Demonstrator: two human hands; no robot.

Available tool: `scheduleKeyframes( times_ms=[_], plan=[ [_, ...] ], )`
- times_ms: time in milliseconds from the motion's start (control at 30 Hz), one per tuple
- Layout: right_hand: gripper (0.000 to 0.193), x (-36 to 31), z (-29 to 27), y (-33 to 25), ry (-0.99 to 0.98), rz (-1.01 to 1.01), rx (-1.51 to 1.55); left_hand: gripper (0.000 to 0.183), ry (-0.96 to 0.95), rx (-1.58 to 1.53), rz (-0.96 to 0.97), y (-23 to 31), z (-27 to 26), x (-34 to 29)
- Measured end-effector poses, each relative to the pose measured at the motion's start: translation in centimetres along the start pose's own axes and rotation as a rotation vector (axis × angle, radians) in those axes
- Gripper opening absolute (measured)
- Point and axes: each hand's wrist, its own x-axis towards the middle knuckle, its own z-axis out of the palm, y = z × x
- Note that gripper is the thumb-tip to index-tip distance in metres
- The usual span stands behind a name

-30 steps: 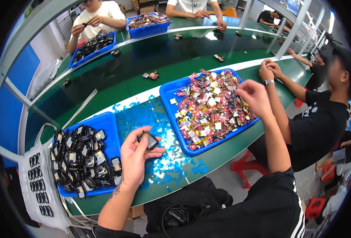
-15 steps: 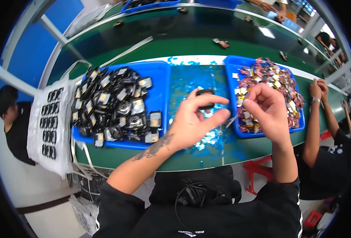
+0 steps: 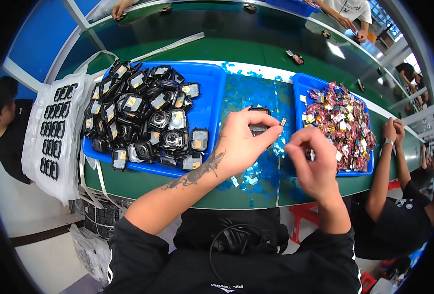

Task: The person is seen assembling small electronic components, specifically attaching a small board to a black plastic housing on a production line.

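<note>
My left hand [image 3: 244, 139] is over the middle of the green bench, closed round a black square watch case [image 3: 259, 129]. A small pale metallic strip [image 3: 283, 121] shows at the tips of its thumb and index finger. To its right, my right hand [image 3: 316, 159] hovers at the near left corner of a blue bin [image 3: 299, 98] of small red, gold and white parts [image 3: 342, 125]. Its fingers are curled toward the thumb; whatever they hold is hidden. Left of my hands, another blue bin [image 3: 208, 85] holds a heap of black watch cases [image 3: 133, 105].
Bits of blue film [image 3: 246, 93] litter the bench between the bins. A white foam tray [image 3: 33, 142] with rows of black frames stands at far left. Beyond lies a dark green conveyor [image 3: 227, 34] with scattered parts. Co-workers' hands [image 3: 393, 130] are at right and across.
The view has shifted a little. My right hand has come lower and nearer to me, away from over the parts bin. The metallic strip now shows at my left fingertips.
</note>
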Motion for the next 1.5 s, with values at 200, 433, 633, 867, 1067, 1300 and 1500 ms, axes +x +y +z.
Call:
scheduleKeyframes(
  times_ms=[200,433,633,867,1067,1300,1500],
  plan=[
    [0.027,1.2,-1.1,1.7,-0.009,0.049,0.175,0.011,-0.218,-0.376,-0.180,0.7,0.0,-0.1],
    [0.015,-0.1,-1.6,2.4,0.165,0.179,0.590,0.028,-0.156,-0.348,-0.077,0.5,0.4,0.0],
    [0.015,1.0,-0.1,-0.3,0.161,0.041,0.023,0.045,-0.093,-0.245,0.121,-0.3,0.9,-0.3],
    [0.014,1.5,1.2,-0.5,0.239,-0.004,-0.016,0.034,-0.219,-0.408,-0.003,0.4,0.7,-0.6],
    [0.011,1.5,1.1,-0.5,0.258,0.039,0.026,0.044,-0.252,-0.429,-0.020,0.3,0.7,-0.7],
    [0.010,1.7,0.8,-0.5,0.257,0.052,0.023,0.044,-0.293,-0.380,-0.020,0.4,0.5,-0.7],
    [0.009,1.5,-0.1,-1.1,0.189,0.138,-0.001,0.044,-0.302,-0.343,0.017,0.2,0.8,-0.9]
  ],
)
